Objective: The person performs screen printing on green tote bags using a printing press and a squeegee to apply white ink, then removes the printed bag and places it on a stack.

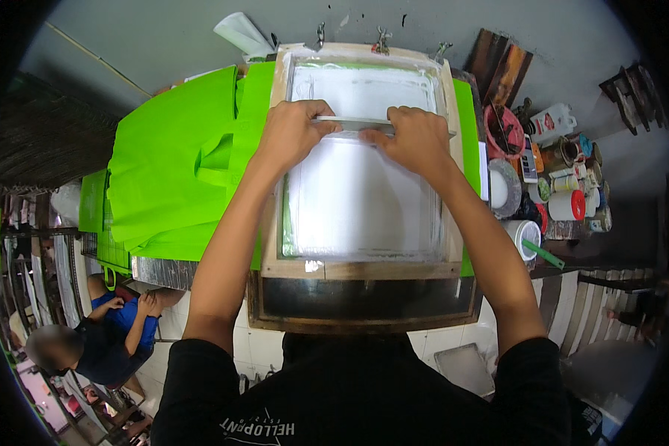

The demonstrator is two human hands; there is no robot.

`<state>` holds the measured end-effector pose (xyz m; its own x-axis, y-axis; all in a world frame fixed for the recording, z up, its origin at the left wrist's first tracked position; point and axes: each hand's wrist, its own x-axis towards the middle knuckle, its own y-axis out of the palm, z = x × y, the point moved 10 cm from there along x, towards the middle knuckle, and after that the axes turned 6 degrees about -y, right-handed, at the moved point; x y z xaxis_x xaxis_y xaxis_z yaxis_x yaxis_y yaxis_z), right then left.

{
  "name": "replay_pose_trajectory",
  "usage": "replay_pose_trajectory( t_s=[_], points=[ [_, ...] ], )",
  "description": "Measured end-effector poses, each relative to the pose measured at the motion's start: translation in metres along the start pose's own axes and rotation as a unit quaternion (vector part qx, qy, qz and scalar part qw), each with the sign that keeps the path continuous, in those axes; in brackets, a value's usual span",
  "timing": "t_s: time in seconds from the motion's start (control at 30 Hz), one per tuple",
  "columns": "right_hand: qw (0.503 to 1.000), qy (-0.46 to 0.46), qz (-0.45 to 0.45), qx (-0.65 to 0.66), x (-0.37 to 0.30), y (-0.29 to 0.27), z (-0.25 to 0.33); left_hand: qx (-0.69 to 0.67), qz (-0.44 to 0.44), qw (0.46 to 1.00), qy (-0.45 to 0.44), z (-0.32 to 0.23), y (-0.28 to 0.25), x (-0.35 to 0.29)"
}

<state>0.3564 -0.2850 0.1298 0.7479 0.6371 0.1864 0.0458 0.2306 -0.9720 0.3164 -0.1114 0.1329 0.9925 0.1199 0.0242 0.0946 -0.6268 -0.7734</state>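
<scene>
My left hand [296, 132] and my right hand [418, 138] are closed on the two ends of a pale, straight-edged squeegee [355, 125]. It lies crosswise over the upper part of a screen-printing frame [357, 270], with thumbs on the near side and fingers over the far side. White ink covers much of the mesh [360, 201], and streaks of it line the inner edges. Bright green fabric [468, 223] shows from beneath the frame at the right. Metal clamps [380, 41] stand along the frame's far edge.
Bright green fabric pieces [167, 163] are piled to the left. Jars, a pink bucket [502, 130], a white jug [554, 121] and a white tub [522, 236] with a green-handled tool [544, 254] crowd the right. A person [119, 327] sits at lower left.
</scene>
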Motion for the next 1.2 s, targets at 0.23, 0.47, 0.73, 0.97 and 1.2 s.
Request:
replay_pose_trajectory(
  t_s=[0.23,0.47,0.73,0.97,1.2],
  points=[
    [0.995,-0.043,-0.078,0.036,-0.079,-0.007,0.04,-0.03,0.013,0.999,0.008,-0.009,0.004,-0.085],
    [0.998,-0.024,-0.061,0.019,-0.15,-0.007,0.079,-0.006,0.025,1.0,0.011,-0.021,0.007,-0.166],
    [0.995,-0.075,-0.061,-0.004,-0.192,-0.006,0.101,-0.009,-0.061,0.994,0.088,0.0,0.013,-0.228],
    [0.977,-0.137,-0.152,0.058,-0.19,-0.045,0.098,0.07,-0.193,0.968,0.142,0.033,-0.005,-0.25],
    [0.932,-0.188,-0.311,0.0,-0.153,-0.187,0.103,-0.036,-0.331,0.931,0.149,-0.045,-0.113,-0.222]
  ],
)
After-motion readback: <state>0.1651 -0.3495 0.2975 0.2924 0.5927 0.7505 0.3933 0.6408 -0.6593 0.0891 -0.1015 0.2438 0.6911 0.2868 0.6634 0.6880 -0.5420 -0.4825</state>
